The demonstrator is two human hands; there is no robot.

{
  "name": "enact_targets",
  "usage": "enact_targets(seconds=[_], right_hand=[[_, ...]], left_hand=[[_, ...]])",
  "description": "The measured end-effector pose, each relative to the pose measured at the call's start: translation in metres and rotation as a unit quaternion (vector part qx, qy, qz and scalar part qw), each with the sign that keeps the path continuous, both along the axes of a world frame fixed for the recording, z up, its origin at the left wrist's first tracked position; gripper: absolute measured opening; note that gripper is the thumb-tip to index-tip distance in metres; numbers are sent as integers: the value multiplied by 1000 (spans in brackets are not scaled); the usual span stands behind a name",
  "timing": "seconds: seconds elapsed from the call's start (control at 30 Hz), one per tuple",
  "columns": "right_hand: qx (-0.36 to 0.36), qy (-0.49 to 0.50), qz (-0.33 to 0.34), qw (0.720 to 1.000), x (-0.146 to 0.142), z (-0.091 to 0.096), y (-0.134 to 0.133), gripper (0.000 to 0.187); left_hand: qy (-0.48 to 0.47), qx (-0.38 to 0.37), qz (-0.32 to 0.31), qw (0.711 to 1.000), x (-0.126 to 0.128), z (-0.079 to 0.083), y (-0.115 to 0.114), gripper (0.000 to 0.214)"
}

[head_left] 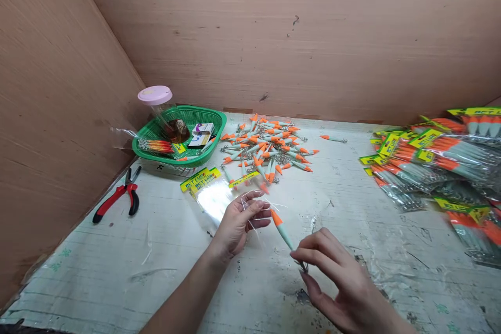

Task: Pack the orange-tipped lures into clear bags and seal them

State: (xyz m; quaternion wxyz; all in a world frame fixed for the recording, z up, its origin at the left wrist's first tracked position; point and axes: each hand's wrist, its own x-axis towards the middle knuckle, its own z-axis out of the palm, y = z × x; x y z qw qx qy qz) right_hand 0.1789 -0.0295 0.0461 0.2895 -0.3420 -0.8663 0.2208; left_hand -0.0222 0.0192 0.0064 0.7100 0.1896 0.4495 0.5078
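My right hand (332, 271) pinches the hook end of an orange-and-white fishing lure (281, 227), which points up and left toward my left hand. My left hand (238, 222) has its fingers closed on the mouth of a clear plastic bag (256, 209), just left of the lure's orange tip. Empty clear bags with yellow header cards (199, 180) lie just beyond my left hand. A loose pile of the same lures (266, 148) is spread on the table farther back.
A green basket (213, 120) at back left holds a pink-lidded jar (156, 99), small boxes and a packed lure bag. Red-handled pliers (119, 195) lie at the left. Several packed lure bags (438, 162) are stacked at the right. Wooden walls close in the left and back.
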Motion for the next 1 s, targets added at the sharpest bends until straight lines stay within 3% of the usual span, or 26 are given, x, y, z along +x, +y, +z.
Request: enact_targets(seconds=[0.13, 0.27, 0.47, 0.7, 0.83, 1.0], right_hand=[[69, -36, -13, 997, -7, -9, 6, 28], [116, -54, -25, 991, -11, -6, 6, 25], [175, -55, -70, 980, -18, -17, 10, 33], [196, 36, -98, 975, -20, -45, 11, 46], [183, 44, -119, 975, -20, -44, 12, 57], [211, -5, -101, 972, -31, -36, 14, 53]], left_hand=[[-12, 1, -46, 999, 2, 2, -2, 45], [-7, 20, -69, 997, 2, 1, -3, 42], [-46, 44, -105, 992, 7, 1, -7, 37], [-174, 31, -73, 982, 14, -1, -10, 44], [-183, 33, -68, 980, 17, 1, -13, 39], [-210, 46, -58, 975, 22, -1, -16, 35]])
